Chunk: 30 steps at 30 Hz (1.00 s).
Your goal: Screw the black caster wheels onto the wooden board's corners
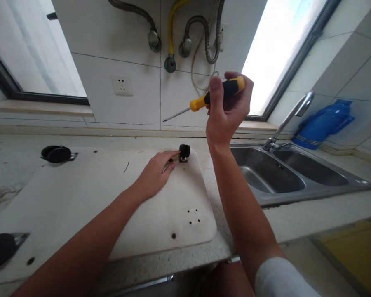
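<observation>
No text, label, brand, number or sign can be read on any of the things in this view.

White board: its left end is cut off.
Black wheel, at the board's near left: also cut off.
Screwdriver, above the board: handle is partly hidden by the right hand; tip's shape is too small to tell.
Hoses, above the board: upper parts cut off.
Sink, right of the board: partly behind the right forearm.
</observation>
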Motion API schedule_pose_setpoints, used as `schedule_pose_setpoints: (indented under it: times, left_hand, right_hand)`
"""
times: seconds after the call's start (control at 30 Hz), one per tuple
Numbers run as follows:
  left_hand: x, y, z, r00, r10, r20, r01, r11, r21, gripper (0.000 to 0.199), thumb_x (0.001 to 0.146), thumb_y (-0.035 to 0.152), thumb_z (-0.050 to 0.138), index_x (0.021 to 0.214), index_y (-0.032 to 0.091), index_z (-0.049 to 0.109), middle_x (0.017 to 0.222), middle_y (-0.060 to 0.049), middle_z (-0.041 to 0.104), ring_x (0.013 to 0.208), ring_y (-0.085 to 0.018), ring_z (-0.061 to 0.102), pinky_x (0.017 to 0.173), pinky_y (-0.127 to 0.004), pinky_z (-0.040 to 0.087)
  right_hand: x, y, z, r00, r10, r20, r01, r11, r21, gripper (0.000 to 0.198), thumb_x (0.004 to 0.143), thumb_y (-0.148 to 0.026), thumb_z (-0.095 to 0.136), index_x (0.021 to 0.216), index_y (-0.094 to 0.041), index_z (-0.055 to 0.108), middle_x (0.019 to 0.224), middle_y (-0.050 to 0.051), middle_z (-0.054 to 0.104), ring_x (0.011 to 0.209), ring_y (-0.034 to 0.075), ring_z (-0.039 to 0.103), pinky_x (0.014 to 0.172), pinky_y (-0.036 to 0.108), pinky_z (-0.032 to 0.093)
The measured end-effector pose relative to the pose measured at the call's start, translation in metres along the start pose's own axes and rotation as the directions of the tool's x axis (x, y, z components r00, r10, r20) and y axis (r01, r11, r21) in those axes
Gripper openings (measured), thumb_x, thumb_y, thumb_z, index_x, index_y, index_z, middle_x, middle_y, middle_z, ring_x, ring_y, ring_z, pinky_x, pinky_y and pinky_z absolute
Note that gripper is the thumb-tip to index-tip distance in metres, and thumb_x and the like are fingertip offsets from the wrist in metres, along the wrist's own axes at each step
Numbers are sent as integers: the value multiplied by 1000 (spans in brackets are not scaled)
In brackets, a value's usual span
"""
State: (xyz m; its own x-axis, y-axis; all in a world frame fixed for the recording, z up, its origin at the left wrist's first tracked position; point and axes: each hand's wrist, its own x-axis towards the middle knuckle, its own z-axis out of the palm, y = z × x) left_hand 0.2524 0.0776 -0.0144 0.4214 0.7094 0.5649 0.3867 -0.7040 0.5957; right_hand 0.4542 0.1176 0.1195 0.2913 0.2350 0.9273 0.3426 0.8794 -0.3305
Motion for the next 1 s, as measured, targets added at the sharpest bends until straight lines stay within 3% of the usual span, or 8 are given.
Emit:
schedule_pose_setpoints:
  times: [0.1, 0.27, 0.5, 0.73, 1.0]
  left_hand:
    - [0, 1, 0, 998, 52, 21, -53, 996, 78, 46, 107, 17, 58, 153, 22, 67, 152, -13, 73, 131, -29, 71, 118, -51, 56]
    - [0, 3, 1, 992, 124, 7, -123, 978, 167, 45, 109, 17, 57, 153, 22, 66, 149, -14, 72, 136, -31, 66, 120, -54, 54]
    - [-2, 7, 1, 990, 132, 43, -138, 964, 227, 44, 109, 15, 57, 152, 17, 68, 116, -11, 76, 107, -29, 67, 98, -48, 54]
    - [-2, 6, 1, 994, 89, 56, -101, 954, 282, 47, 110, 18, 57, 156, 17, 65, 110, -10, 75, 101, -29, 65, 91, -45, 50]
    - [-1, 7, -1, 996, 90, 28, -94, 960, 263, 41, 109, 17, 56, 146, 17, 71, 112, -10, 76, 102, -30, 67, 90, -48, 50]
  right_hand:
    - [-5, 7, 9, 993, -86, 75, 98, 981, -170, 61, 108, -75, 58, 154, -35, 55, 116, 8, 70, 107, 26, 76, 87, 41, 64]
    - [-15, 13, 14, 965, -65, 253, 151, 929, -337, 61, 111, -72, 53, 163, -40, 50, 118, 8, 77, 110, 26, 73, 92, 41, 63]
    - [-17, 16, 17, 937, -82, 338, 223, 888, -402, 63, 112, -69, 51, 170, -45, 45, 122, 7, 80, 119, 29, 75, 101, 42, 63]
    - [-22, 23, 23, 937, 10, 349, 105, 945, -309, 63, 115, -67, 43, 171, -37, 43, 147, 10, 74, 136, 30, 71, 121, 47, 54]
    - [-24, 25, 25, 909, 39, 414, 114, 934, -339, 63, 115, -69, 41, 169, -37, 45, 153, 11, 71, 135, 30, 72, 124, 48, 52]
